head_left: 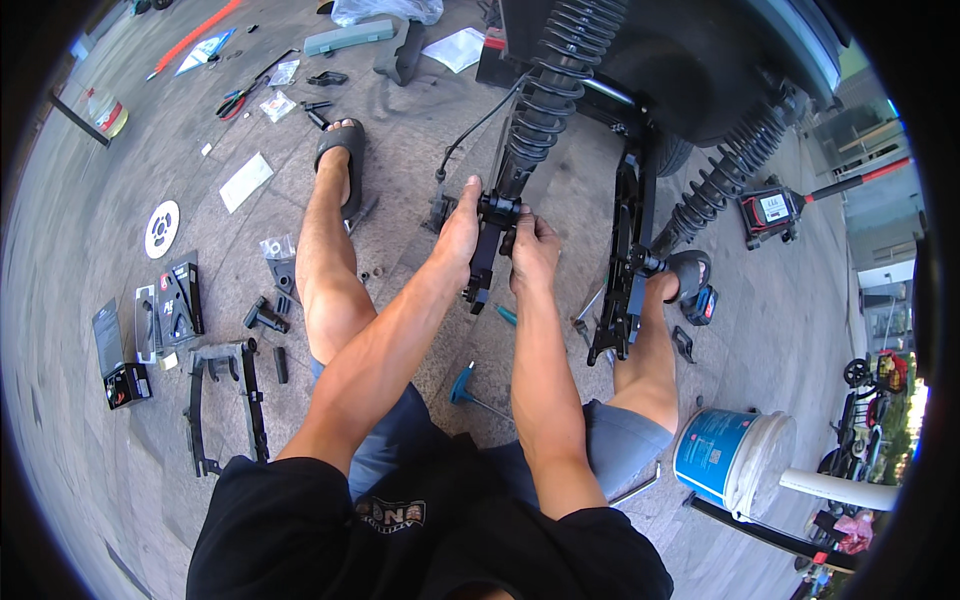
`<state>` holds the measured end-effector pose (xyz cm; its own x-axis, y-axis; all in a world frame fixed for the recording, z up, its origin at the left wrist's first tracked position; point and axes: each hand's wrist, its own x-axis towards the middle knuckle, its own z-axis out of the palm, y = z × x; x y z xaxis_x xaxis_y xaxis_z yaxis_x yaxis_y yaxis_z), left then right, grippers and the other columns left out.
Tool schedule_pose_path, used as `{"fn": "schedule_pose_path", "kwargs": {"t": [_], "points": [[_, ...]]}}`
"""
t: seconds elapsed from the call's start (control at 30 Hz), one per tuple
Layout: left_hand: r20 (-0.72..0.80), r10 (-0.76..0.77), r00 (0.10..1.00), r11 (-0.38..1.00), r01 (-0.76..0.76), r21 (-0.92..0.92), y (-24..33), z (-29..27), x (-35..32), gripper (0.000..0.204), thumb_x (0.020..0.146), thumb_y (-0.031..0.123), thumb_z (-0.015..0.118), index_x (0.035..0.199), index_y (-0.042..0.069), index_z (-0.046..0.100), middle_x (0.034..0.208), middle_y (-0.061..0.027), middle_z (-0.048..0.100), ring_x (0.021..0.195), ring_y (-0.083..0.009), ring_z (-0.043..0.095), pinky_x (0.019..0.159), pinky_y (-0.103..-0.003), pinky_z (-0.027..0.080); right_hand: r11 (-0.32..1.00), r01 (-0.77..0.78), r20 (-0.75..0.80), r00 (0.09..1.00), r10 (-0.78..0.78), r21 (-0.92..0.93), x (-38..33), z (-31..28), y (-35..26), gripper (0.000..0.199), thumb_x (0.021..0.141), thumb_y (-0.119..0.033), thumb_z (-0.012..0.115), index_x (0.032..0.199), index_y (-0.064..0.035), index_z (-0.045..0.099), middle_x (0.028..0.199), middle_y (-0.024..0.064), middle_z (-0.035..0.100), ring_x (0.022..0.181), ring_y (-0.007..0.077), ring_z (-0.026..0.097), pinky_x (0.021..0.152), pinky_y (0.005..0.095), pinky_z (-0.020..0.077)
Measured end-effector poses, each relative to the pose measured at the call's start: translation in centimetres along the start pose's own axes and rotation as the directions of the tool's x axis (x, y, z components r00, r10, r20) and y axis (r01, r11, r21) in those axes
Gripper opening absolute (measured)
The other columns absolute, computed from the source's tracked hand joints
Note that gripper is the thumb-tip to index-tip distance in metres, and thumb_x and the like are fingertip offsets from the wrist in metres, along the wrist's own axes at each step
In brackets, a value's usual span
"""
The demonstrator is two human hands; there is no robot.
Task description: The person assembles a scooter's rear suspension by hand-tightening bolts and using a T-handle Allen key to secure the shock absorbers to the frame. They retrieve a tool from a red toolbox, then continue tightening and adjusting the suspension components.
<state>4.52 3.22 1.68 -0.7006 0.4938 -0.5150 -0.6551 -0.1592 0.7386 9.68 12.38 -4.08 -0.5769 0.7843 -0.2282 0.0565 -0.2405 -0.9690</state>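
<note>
Fingers [545, 231] of right hand [534, 254] curl closed on black joint [499, 209]; left hand [458, 235] clasps it, fingers hidden.

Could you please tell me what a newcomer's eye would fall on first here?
Probably the large black coil spring at the top centre, with the left hand and right hand at the black fitting by its lower end. Next might come the blue-and-white bucket at lower right and the bright orange-red coiled hose at upper left.
</note>
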Motion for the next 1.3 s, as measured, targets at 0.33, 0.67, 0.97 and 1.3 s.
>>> {"fn": "schedule_pose_path", "kwargs": {"t": [0.33,0.67,0.97,1.3], "points": [[-0.001,-0.046,0.999,0.999,0.046,-0.029,-0.6,-0.6,1.0,0.062,0.09,0.063,0.042,0.106,0.005,0.058,0.088,-0.008,0.062,0.076,-0.0146,0.058,0.07,-0.031,0.049,0.992,0.025,0.032,0.999,-0.029,0.128,-0.2,-0.1,-0.1,0.03,0.092,-0.027,0.059,0.086,0.0025,0.064,0.068,0.0029,0.057,0.055,0.0086,0.049,0.049,0.0265,0.0392],[0.033,-0.034,0.999,0.996,0.036,-0.079,-0.9,-0.6,1.2,0.06,0.089,0.064,0.044,0.103,0.007,0.054,0.083,-0.0094,0.061,0.07,-0.0168,0.06,0.065,-0.032,0.051,0.997,0.051,-0.008,0.999,-0.051,0.064,-0.2,-0.1,0.2,0.022,0.091,-0.021,0.06,0.087,0.0009,0.062,0.067,0.0024,0.057,0.054,0.0082,0.049,0.048,0.0251,0.0398],[0.059,-0.03,0.998,0.998,0.033,-0.052,-1.0,-0.7,1.5,0.059,0.09,0.064,0.042,0.101,0.007,0.056,0.082,-0.0085,0.061,0.07,-0.0163,0.059,0.064,-0.032,0.05,0.989,0.01,-0.004,1.0,-0.01,0.147,-0.6,0.3,-0.6,0.024,0.09,-0.025,0.062,0.085,-0.0009,0.061,0.062,0.0007,0.055,0.047,0.0089,0.047,0.042,0.0253,0.036],[0.093,0.036,0.995,0.999,-0.033,-0.035,-1.7,-1.3,2.7,0.059,0.094,0.06,0.035,0.097,0.006,0.06,0.09,-0.0086,0.06,0.076,-0.0158,0.057,0.068,-0.032,0.049,0.966,-0.001,0.122,0.992,-0.032,0.258,-0.6,-0.5,-1.5,0.029,0.091,-0.027,0.062,0.079,-0.0003,0.061,0.058,0.0013,0.053,0.048,0.0102,0.048,0.045,0.0264,0.039]]}}
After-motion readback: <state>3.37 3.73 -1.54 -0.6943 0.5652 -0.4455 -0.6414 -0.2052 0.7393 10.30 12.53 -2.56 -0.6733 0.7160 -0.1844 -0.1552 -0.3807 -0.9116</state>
